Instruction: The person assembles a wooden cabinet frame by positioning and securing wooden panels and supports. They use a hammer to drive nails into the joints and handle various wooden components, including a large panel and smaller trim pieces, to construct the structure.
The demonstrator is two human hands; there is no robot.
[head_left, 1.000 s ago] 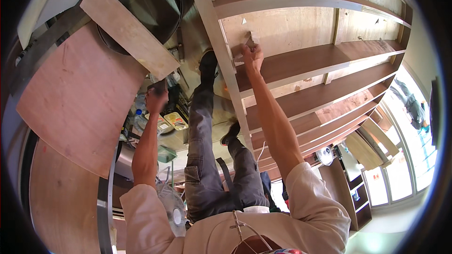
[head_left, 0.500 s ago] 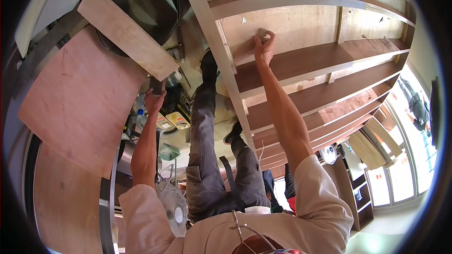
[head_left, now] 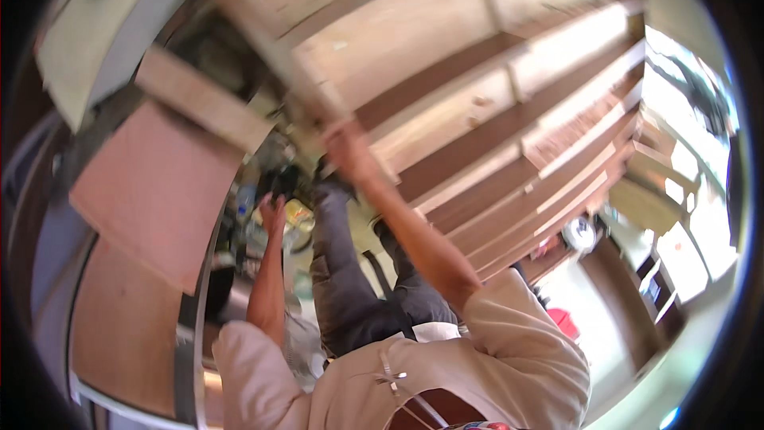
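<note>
My left hand (head_left: pixel 273 213) is raised left of my legs, its fingers curled round something dark that I cannot make out. Above it lies the end of a narrow wooden board (head_left: pixel 203 99), resting across a reddish plywood sheet (head_left: pixel 159 191). My right hand (head_left: pixel 346 147) is smeared by motion over the near side rail of a large wooden shelf unit (head_left: pixel 446 80). Whether it holds anything does not show. The unit lies with its open compartments facing up, dark brown shelves running across pale back panels.
A jumble of small items, with a yellow package (head_left: pixel 299 215), lies on the floor beyond my left hand. To the right stands a round fan (head_left: pixel 579 232), near bright windows (head_left: pixel 676 255). A plywood-topped surface (head_left: pixel 127 326) is at my lower left.
My right hand has left the back panel inside the shelf unit and swung left to its side rail. The small brownish block it held is no longer discernible. The whole view has turned and blurred.
</note>
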